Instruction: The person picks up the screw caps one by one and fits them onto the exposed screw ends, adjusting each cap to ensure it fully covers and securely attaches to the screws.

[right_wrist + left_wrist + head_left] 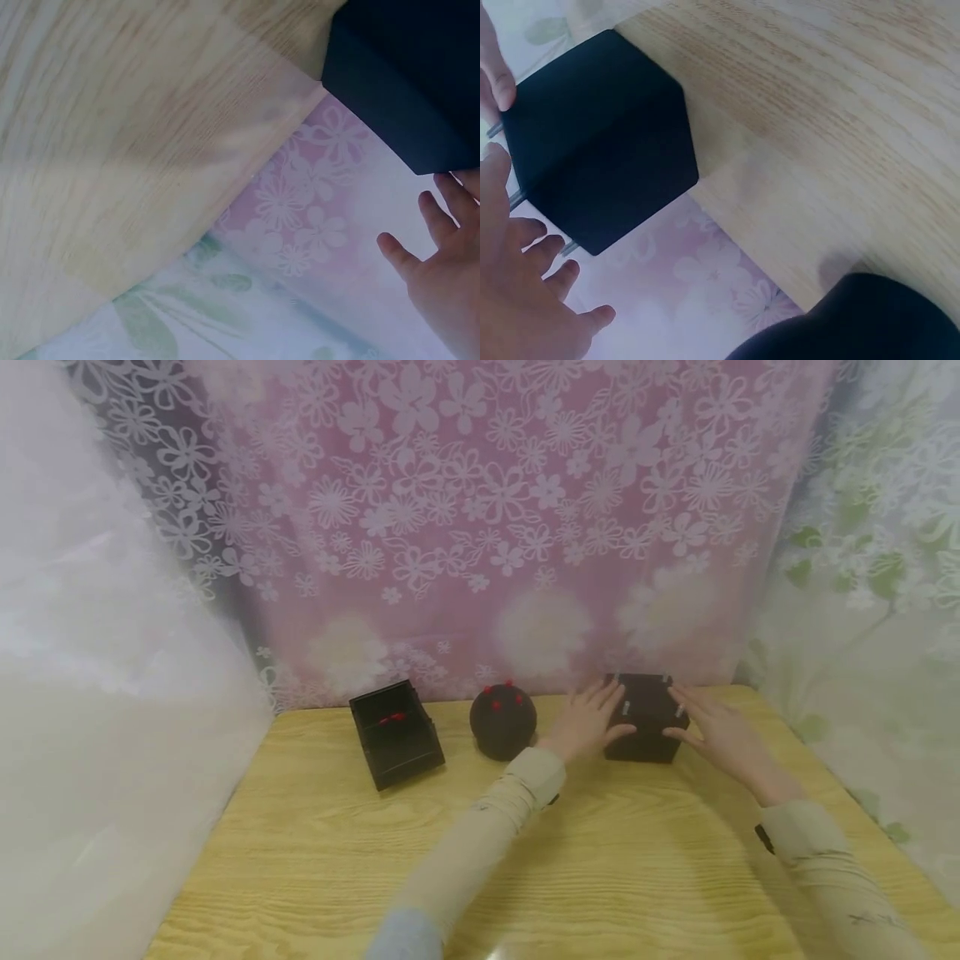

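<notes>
A black block [643,727] with short silver pins on its top stands at the back right of the table. On its left side is my left hand [588,722], fingers spread, the thumb overlapping the front face in the head view. Across from it my right hand [723,739] reaches to the right side, its fingertips right at the top edge. The left wrist view shows the left hand's loosely extended fingers [562,277] beside the pins. In the right wrist view, the right hand [450,277] has its fingers fanned out at the block's edge.
Left of the block sits a black ball [502,727] with small red pegs on top. Farther left lies an open black tray [397,760] with small red pieces inside. A pink floral curtain [487,527] hangs behind the wooden table [315,877], with pale sheets at both sides.
</notes>
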Tool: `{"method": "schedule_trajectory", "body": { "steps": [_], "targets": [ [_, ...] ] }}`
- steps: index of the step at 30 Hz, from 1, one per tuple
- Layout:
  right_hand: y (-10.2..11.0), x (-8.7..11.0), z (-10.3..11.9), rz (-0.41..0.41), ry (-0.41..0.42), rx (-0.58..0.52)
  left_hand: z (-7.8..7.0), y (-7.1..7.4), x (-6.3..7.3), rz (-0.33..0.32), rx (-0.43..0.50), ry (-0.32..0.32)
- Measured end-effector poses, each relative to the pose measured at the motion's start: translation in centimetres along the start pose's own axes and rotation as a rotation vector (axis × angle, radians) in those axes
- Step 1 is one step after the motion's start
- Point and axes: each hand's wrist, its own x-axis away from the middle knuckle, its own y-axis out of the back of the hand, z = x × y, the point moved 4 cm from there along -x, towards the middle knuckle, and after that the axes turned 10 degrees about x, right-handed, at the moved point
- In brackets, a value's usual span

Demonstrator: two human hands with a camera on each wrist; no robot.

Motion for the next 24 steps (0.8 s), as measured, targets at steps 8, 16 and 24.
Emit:
{"method": "schedule_trajectory", "body": {
  "steps": [8,16,24],
  "targets": [
    [0.4,-0.1,0.8,-0.079,0.036,0.043,-0.2,-0.4,-0.3,-0.021,-0.007,0.02],
    [1.0,-0.1,1.1,-0.085,0.056,0.049,-0.1,-0.2,-0.3,-0.037,-0.002,0.014],
    [0.7,0.4,1.5,-0.098,0.075,0.075,-0.5,-0.1,0.4,-0.014,-0.037,0.016]
  ]
}}
